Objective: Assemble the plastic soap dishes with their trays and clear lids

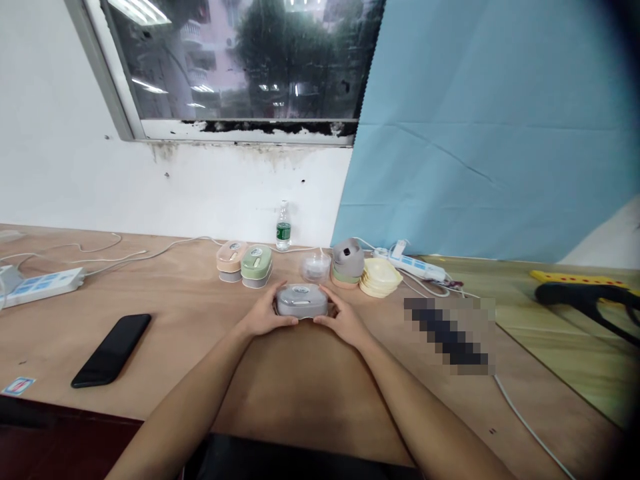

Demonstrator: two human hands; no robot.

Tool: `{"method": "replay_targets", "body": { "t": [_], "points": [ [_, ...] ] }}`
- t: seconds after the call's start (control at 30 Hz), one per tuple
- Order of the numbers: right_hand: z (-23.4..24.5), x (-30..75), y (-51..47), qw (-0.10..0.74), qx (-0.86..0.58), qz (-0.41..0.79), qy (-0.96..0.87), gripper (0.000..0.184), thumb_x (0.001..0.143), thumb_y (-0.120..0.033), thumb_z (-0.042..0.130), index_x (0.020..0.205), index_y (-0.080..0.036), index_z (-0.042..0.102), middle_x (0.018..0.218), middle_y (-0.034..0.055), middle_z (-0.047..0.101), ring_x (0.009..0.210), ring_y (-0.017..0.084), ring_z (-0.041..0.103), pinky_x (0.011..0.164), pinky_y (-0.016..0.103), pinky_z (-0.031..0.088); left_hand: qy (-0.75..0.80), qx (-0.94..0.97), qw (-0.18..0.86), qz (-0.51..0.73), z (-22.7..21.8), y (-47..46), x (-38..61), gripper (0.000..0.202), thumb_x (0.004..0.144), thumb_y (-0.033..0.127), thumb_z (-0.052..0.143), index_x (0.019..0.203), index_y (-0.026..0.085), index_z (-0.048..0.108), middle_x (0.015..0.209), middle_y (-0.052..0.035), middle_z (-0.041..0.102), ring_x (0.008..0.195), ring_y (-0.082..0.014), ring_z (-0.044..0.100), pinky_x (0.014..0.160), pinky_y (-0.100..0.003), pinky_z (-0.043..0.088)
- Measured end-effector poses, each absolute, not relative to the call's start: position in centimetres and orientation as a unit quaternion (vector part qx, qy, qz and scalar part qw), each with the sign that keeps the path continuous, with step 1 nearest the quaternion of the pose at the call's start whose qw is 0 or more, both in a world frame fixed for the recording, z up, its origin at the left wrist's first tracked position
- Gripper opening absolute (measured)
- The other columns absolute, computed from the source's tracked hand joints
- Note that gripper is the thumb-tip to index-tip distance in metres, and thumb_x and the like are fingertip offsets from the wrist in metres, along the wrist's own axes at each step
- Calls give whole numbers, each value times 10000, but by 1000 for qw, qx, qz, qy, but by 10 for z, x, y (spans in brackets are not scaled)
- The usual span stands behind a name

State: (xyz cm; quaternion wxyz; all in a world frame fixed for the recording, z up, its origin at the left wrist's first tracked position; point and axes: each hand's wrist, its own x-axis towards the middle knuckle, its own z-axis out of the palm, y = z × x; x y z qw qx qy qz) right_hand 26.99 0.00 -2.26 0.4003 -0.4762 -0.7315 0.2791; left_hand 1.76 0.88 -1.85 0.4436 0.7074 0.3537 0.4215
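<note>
Between my two hands sits a grey oval lidded box (302,303), like a small food container with a glossy top. My left hand (266,313) wraps its left end, thumb along the near side. Around the right end curls my right hand (342,319), its thumb also at the front. Just behind stand a green-lidded box (257,264) and a peach-lidded box (231,256), both with grey lower parts. A clear plastic stack (315,267), stacked grey, green and peach parts (349,257) and a pile of pale yellow trays (380,276) stand behind to the right.
A water bottle (283,228) stands against the wall. A black phone (112,350) lies at left, near a white power strip (47,288). Another power strip (420,268) and cables run along the back right. A pixelated dark object (447,335) lies right of my arms.
</note>
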Motion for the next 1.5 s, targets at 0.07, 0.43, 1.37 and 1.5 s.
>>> {"method": "replay_targets", "body": {
  "t": [0.07,0.43,1.37,1.5],
  "points": [
    [-24,270,0,402,-479,279,-729,817,677,-422,755,1404,-238,431,1018,67,661,807,204,601,705,323,491,333,703,470,418,-13,8,17,977,600,350,838,1418,209,324,1443,-158,394,1253,-297,480,1057,-465,388],
    [-27,262,-1,484,-425,319,-695,945,782,-474,642,1514,-279,77,1417,142,435,650,117,549,567,263,468,416,750,210,470,25,-3,0,900,547,454,837,1318,212,440,1325,-104,525,1184,-299,526,979,-381,463],
    [-34,262,3,454,-492,212,-712,561,844,-414,550,1360,-241,412,1216,100,574,605,116,524,704,337,510,699,541,35,466,32,94,-91,1081,653,633,698,1466,122,201,1441,-188,403,1291,-348,423,1049,-446,362],
    [-32,262,2,452,-494,206,-714,556,840,-392,557,1353,-233,413,1202,92,578,601,110,514,697,327,505,691,530,-50,489,32,81,-86,979,731,630,622,1444,78,242,1469,-214,344,1349,-361,331,1105,-480,265]
  ]
}}
